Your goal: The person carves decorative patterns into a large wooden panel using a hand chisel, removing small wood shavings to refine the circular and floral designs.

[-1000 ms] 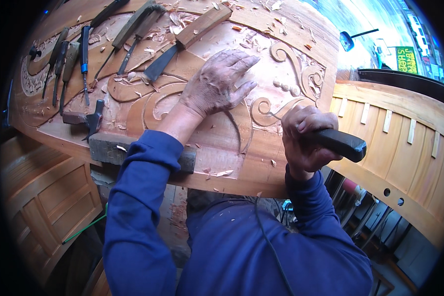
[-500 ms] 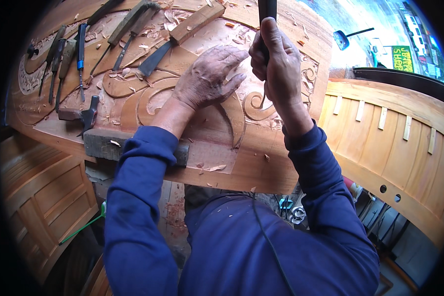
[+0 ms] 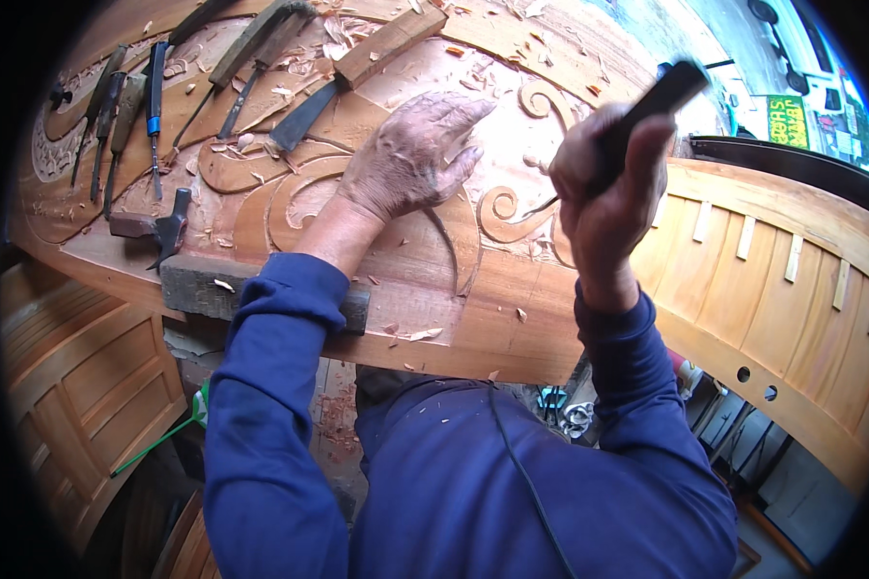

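Note:
A wooden panel (image 3: 512,328) with carved scrolls lies in front of me, strewn with shavings. My left hand (image 3: 410,154) rests palm down on it, fingers stretched out and holding nothing I can see. To its right, my right hand (image 3: 613,183) is wrapped round the dark handle of a carving chisel (image 3: 661,92). The handle tilts up to the right. The thin blade shows below the fist, its tip pointing left near a carved curl (image 3: 497,212). A wide chisel (image 3: 304,121) with a wooden handle lies just beyond my left hand.
Several carving tools (image 3: 154,116) lie on the panel's left side. Near its front edge are a hammer (image 3: 169,227) and a grey block (image 3: 203,285). A panelled wooden door (image 3: 97,376) stands lower left; a slatted wooden piece (image 3: 743,251) stands right. A vehicle (image 3: 787,39) shows outside.
My right hand has moved right and toward me with the chisel, whose handle now leans right instead of standing upright. My left hand has barely moved.

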### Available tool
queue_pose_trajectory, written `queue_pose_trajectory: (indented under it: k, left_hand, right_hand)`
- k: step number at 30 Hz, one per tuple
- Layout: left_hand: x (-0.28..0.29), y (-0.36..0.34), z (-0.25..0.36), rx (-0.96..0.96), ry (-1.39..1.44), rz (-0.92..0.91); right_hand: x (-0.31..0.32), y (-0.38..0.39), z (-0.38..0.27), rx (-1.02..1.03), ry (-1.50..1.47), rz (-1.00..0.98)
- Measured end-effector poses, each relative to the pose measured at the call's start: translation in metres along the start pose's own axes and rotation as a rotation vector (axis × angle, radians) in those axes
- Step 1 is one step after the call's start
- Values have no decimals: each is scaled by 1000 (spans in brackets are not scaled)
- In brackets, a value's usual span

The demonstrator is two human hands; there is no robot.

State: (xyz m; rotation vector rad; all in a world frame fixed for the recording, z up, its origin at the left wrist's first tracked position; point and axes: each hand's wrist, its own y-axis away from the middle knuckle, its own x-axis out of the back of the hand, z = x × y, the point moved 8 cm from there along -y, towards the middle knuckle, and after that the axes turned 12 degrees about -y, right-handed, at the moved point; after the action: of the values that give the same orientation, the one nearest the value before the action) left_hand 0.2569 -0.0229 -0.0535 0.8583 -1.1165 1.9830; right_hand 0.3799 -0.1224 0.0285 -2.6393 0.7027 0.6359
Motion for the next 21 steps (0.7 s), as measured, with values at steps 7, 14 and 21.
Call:
queue_pose_trajectory:
  k: [7, 14, 21]
  left_hand:
    - [1, 0, 2, -7, -20, 11]
    - [2, 1, 1, -63, -16, 66]
    - [1, 0, 1, -57, -13, 100]
  right_hand:
    - [6, 42, 8, 165, -54, -26]
    - [8, -1, 35, -61, 18, 161]
    - [26, -35, 68, -323, -9, 283]
